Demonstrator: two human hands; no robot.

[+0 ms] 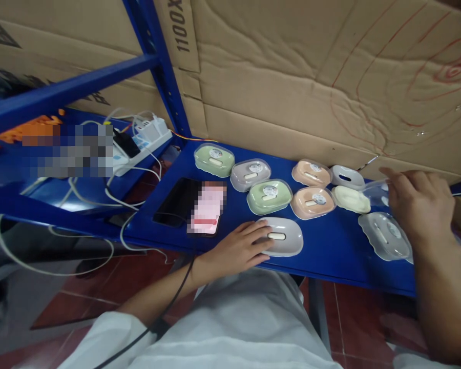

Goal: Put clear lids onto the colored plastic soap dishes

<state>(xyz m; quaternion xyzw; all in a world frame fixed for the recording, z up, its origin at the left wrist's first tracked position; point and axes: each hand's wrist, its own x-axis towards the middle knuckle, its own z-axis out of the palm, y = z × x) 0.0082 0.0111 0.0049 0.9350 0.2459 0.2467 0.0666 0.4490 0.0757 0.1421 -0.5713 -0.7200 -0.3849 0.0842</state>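
My left hand (240,249) rests on the near edge of a grey oval soap dish (282,237) on the blue shelf (322,256), fingers spread over its left side. My right hand (420,202) is at the far right, fingers pinching a clear plastic lid (373,193). Just below it lies a clear-covered dish (384,236). A cream dish base (351,199) and a white one (347,177) sit left of that hand.
Finished covered dishes stand in rows: two green (214,160) (269,196), one mauve (250,175), two peach (311,172) (313,202). A dark phone (179,202) lies left of them. A power strip (146,138) with white cables sits beyond the blue post. Cardboard backs the shelf.
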